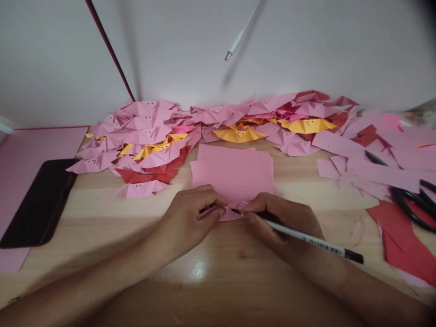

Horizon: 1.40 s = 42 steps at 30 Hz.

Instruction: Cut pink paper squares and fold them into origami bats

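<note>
Folded pink paper (234,216) is pinched in closed fingers of the left hand (190,212); those of the right hand (289,218) wrap a pencil (303,235), tip at the paper. Just beyond it lie stacked sheets (235,172), then folded shapes (146,121).

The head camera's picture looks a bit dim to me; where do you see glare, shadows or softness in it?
In the head view, a bright glare spot sits on the table; the hanging cable casts a soft shadow on the wall; the upper right corner darkens; printing on the pencil is too small to read.
</note>
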Each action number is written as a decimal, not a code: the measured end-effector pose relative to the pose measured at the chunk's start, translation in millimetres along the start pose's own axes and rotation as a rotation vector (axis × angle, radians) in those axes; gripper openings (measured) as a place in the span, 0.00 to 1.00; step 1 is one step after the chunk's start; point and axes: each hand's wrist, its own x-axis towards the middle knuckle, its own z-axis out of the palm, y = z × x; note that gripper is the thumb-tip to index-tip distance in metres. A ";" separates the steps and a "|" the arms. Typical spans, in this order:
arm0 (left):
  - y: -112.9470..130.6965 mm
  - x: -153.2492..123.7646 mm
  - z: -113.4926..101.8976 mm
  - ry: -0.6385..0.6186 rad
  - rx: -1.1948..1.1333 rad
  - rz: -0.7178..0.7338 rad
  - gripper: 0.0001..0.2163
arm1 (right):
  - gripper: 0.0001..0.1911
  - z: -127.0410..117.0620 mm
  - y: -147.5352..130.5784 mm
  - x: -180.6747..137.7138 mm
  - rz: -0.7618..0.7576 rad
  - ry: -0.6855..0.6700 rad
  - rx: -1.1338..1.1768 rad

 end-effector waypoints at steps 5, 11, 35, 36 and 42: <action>1.3 -0.8 0.1 -0.013 0.021 0.007 0.09 | 0.05 0.0 0.0 0.0 0.015 -0.009 0.007; 2.4 -1.3 -0.9 -0.015 0.042 -0.005 0.09 | 0.06 0.3 2.4 -1.2 -0.008 -0.007 -0.003; 3.7 0.0 -1.2 -0.017 0.035 -0.002 0.08 | 0.06 0.3 2.1 -0.7 -0.009 0.000 0.001; 3.5 0.0 -1.1 -0.016 0.031 -0.001 0.08 | 0.06 0.2 2.3 -0.9 -0.011 -0.009 0.006; 3.2 -0.2 -1.4 -0.026 0.019 -0.007 0.08 | 0.06 1.8 2.6 0.0 -0.013 0.023 0.012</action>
